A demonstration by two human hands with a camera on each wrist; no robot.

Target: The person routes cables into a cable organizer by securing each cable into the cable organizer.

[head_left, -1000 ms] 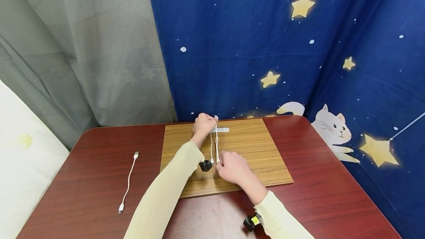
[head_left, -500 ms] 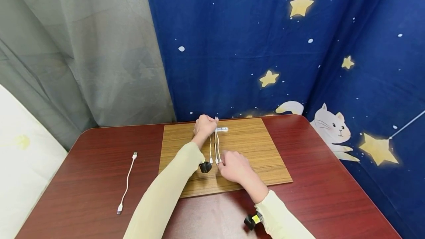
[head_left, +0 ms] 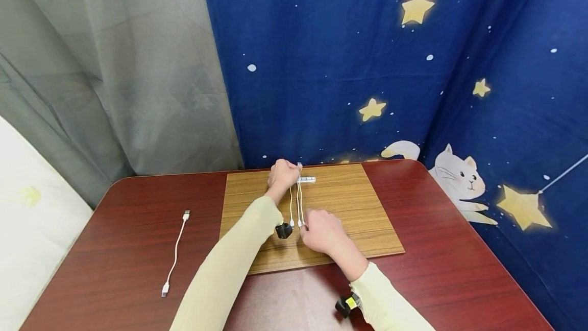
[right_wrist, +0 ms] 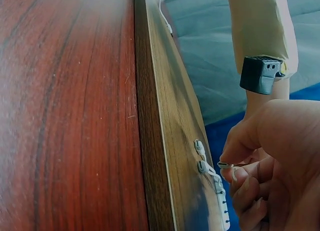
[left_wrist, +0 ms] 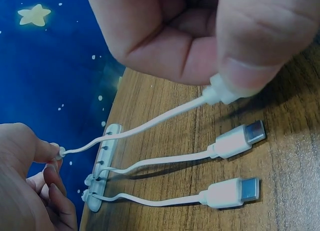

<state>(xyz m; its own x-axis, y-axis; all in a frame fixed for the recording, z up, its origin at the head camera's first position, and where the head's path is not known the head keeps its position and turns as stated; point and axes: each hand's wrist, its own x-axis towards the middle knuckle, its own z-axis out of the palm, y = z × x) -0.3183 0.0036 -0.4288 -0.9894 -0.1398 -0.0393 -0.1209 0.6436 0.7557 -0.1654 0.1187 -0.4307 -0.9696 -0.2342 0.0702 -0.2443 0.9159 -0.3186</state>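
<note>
Near the board's back edge, the left hand (head_left: 282, 173) pinches the far end of a white USB cable (left_wrist: 145, 126). The right hand (head_left: 323, 231) pinches its near connector (right_wrist: 225, 165) between thumb and finger. Stretched between the hands, the cable crosses over a white slotted cable holder (left_wrist: 106, 151). In the left wrist view, two other white cables sit in slots at one end of this holder. Their connectors, one in the middle (left_wrist: 232, 142) and one lower (left_wrist: 230, 193), lie side by side on the wood-grain board (head_left: 349, 208), pointing toward the person.
Another white USB cable (head_left: 176, 254) lies on the red-brown table (head_left: 124, 269), left of the board. A blue star-patterned curtain (head_left: 321, 65) hangs right behind the table, with a grey curtain (head_left: 151, 65) beside it. A black camera (right_wrist: 260, 73) sits on the left wrist.
The right hand and the near end of the held cable shifted slightly right, apart from the middle cable, then a little back left. The left hand keeps its place and hold.
</note>
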